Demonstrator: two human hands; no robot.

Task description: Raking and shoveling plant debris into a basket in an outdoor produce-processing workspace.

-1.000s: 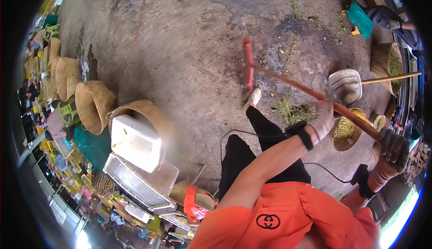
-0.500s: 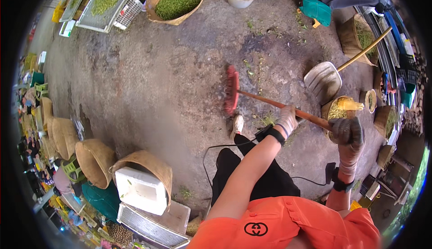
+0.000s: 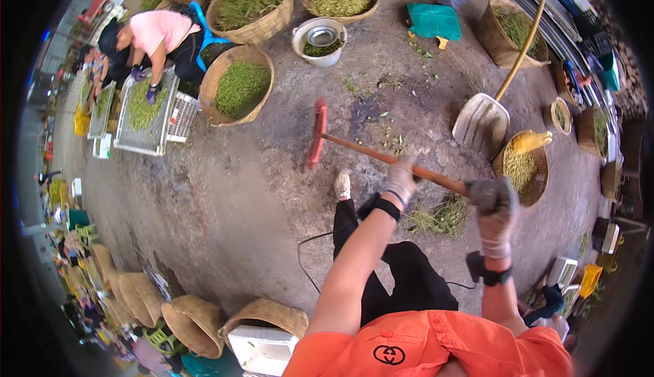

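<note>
I hold a push broom with a red head and a long wooden handle. Its head is on the concrete floor ahead and to the left of my foot. My left hand, in a pale glove, wraps round the middle of the handle. Farther up, my right hand, in a glove with a dark grey covering, grips the handle's end. Leaf scraps lie on the floor beyond the handle. A loose heap of green stalks lies beneath my hands.
A white shovel with a wooden handle and a basket of pale buds are on the right. Ahead stand a white bucket and a basket of green pickings. At far left a person bends over a mesh tray. Empty baskets lie lower left.
My view has swung, bringing the bent person and more baskets into sight. The broom head has moved farther from the shovel and closer to the bucket. Both hands keep their hold.
</note>
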